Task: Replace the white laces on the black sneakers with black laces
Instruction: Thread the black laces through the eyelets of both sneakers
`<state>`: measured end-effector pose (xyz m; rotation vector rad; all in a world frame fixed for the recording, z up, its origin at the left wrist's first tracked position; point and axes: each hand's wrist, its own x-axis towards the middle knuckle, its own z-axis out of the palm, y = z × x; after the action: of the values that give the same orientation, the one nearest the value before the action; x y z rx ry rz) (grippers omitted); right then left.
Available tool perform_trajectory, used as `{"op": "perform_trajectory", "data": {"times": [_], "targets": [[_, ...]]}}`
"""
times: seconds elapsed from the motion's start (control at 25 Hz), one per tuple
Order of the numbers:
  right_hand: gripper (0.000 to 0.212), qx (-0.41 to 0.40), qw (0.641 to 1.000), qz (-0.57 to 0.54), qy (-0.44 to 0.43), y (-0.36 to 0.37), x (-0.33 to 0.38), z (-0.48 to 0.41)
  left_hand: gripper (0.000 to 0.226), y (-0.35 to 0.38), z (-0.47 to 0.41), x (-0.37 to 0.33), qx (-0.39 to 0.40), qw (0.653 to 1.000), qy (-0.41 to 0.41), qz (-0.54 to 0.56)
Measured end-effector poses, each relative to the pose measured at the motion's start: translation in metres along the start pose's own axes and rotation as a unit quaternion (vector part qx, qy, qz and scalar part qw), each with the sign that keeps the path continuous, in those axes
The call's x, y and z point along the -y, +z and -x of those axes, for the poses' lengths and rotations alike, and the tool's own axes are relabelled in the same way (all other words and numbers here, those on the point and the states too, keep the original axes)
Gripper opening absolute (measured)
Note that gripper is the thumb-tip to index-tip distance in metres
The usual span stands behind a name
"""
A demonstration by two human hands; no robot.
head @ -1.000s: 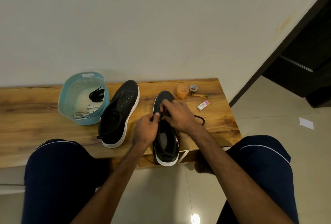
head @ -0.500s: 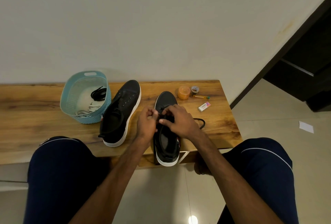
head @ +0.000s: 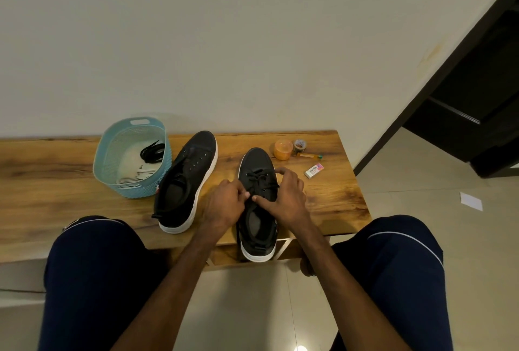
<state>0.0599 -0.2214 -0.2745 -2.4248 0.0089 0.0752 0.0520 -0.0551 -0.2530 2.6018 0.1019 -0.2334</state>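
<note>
Lacing: sneaker heel overhangs bench edge.
Left hand pinches black lace; right hand over eyelets, hold unclear. Eraser right of sneaker: "camlin".

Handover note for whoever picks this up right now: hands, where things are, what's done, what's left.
Left hand: pinches the black lace at the near sneaker's eyelets.
Right hand: grips the near sneaker, thumb by the tongue.
Things: the near sneaker overhangs the table edge. The other sneaker lies beside the basket, which holds a spare black lace and the white laces.
Done: white laces are off both sneakers, and the near sneaker's front rows are laced black.
Left: finish its upper rows, then lace the other sneaker, whose eyelets look bare.
</note>
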Motion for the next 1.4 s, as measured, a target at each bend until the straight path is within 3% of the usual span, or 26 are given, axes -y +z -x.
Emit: {"op": "perform_trajectory", "data": {"times": [0.08, 0.12, 0.16, 0.24, 0.28, 0.32, 0.36, 0.44, 0.48, 0.52, 0.6, 0.64, 0.72, 0.76, 0.84, 0.88, 0.92, 0.96, 1.0, 1.08, 1.12, 1.16, 1.24, 1.4], "targets": [[0.089, -0.019, 1.000, -0.016, 0.017, 0.006, -0.002, 0.005, 0.009, -0.006, -0.002, 0.000, -0.035, 0.987, -0.001, 0.156], [0.090, -0.025, 0.999, -0.022, 0.021, 0.007, -0.002, 0.006, 0.011, -0.011, -0.002, -0.001, -0.047, 0.959, -0.007, 0.279], [0.091, -0.028, 0.999, -0.025, 0.021, 0.008, -0.002, 0.006, 0.015, -0.018, -0.001, -0.003, -0.049, 0.905, -0.007, 0.422], [0.094, -0.029, 0.999, -0.032, 0.021, 0.008, 0.000, 0.005, 0.022, -0.035, -0.001, -0.005, -0.018, 0.738, 0.012, 0.674], [0.094, -0.029, 0.999, -0.037, 0.023, 0.008, 0.000, 0.006, 0.024, -0.041, -0.001, -0.006, -0.004, 0.675, 0.013, 0.738], [0.095, -0.028, 0.998, -0.041, 0.025, 0.009, 0.000, 0.006, 0.025, -0.042, -0.003, -0.005, -0.006, 0.671, 0.008, 0.742], [0.095, -0.028, 0.998, -0.044, 0.025, 0.009, -0.001, 0.006, 0.023, -0.042, -0.003, -0.005, -0.020, 0.736, 0.004, 0.677], [0.094, -0.030, 0.998, -0.049, 0.023, 0.010, -0.001, 0.007, 0.020, -0.030, 0.000, -0.003, -0.040, 0.931, 0.024, 0.362], [0.094, -0.032, 0.998, -0.050, 0.020, 0.010, 0.000, 0.007, 0.023, -0.020, 0.003, -0.001, -0.016, 0.981, 0.038, 0.191], [0.094, -0.032, 0.998, -0.049, 0.018, 0.011, 0.000, 0.008, 0.024, -0.011, 0.006, 0.000, 0.023, 0.997, 0.042, 0.060], [0.095, -0.032, 0.998, -0.045, 0.017, 0.011, 0.000, 0.008, 0.020, -0.004, 0.005, 0.000, 0.033, 0.998, 0.027, -0.056], [0.094, -0.032, 0.998, -0.043, 0.017, 0.011, 0.000, 0.008, 0.016, -0.007, 0.003, -0.001, 0.011, 0.998, 0.032, -0.043], [0.093, -0.031, 0.998, -0.044, 0.019, 0.010, -0.001, 0.007, 0.017, -0.022, -0.001, -0.002, -0.040, 0.984, 0.048, 0.169], [0.093, -0.029, 0.998, -0.047, 0.019, 0.009, -0.001, 0.007, 0.022, -0.033, -0.001, -0.003, -0.053, 0.938, 0.048, 0.338], [0.093, -0.025, 0.998, -0.051, 0.021, 0.008, 0.000, 0.007, 0.024, -0.053, -0.001, -0.003, -0.027, 0.769, 0.064, 0.635], [0.094, -0.025, 0.998, -0.051, 0.021, 0.008, 0.001, 0.008, 0.024, -0.060, 0.000, -0.004, 0.000, 0.688, 0.076, 0.722], [0.094, -0.026, 0.998, -0.050, 0.021, 0.008, 0.001, 0.008, 0.026, -0.062, 0.001, -0.005, 0.019, 0.649, 0.075, 0.757], [0.094, -0.027, 0.998, -0.048, 0.020, 0.008, 0.002, 0.008, 0.029, -0.060, 0.002, -0.006, 0.025, 0.663, 0.061, 0.745], [0.094, -0.026, 0.998, -0.046, 0.020, 0.007, 0.002, 0.008, 0.033, -0.055, 0.003, -0.007, 0.019, 0.728, 0.035, 0.684], [0.094, -0.024, 0.999, -0.039, 0.019, 0.007, 0.002, 0.008, 0.037, -0.037, 0.006, -0.004, -0.001, 0.919, -0.015, 0.394], [0.093, -0.025, 0.999, -0.036, 0.020, 0.007, 0.003, 0.009, 0.037, -0.026, 0.007, 0.000, 0.010, 0.971, -0.040, 0.234], [0.093, -0.026, 0.999, -0.032, 0.021, 0.007, 0.003, 0.009, 0.038, -0.015, 0.007, 0.005, 0.038, 0.986, -0.080, 0.144], [0.094, -0.025, 0.999, -0.027, 0.022, 0.007, 0.004, 0.009, 0.044, -0.003, 0.008, 0.011, 0.080, 0.976, -0.148, 0.139], [0.095, -0.021, 0.999, -0.022, 0.022, 0.008, 0.004, 0.009, 0.040, 0.000, 0.004, 0.010, 0.045, 0.988, -0.135, 0.064]]}}
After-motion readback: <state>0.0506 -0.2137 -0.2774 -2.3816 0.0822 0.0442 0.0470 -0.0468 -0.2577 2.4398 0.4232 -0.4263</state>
